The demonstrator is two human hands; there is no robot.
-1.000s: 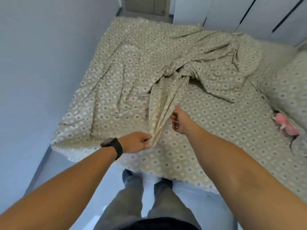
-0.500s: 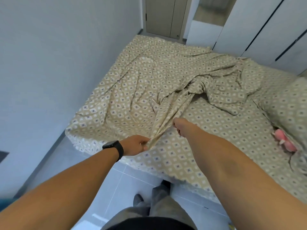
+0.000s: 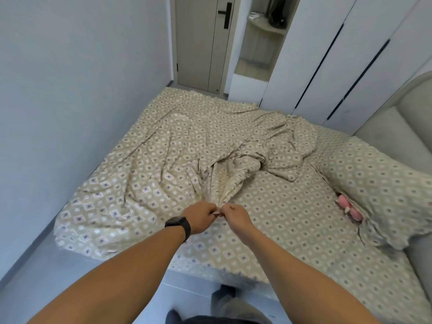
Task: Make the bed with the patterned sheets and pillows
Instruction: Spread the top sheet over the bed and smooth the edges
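1. The left hand, with a black watch on its wrist, pinches a bunched edge of the patterned top sheet with curled fingers
2. The right hand pinches the same gathered edge, knuckles almost touching the left hand's
3. From the grip the top sheet fans away in tight folds, then spreads crumpled across the far and left parts of the bed
4. Beneath and to the right of the grip lies the flat fitted sheet in the same pattern
5. Further right of the grip a patterned pillow rests against the headboard, with a pink object tucked at its near edge
6. Beyond the sheet stand a door and white wardrobe panels
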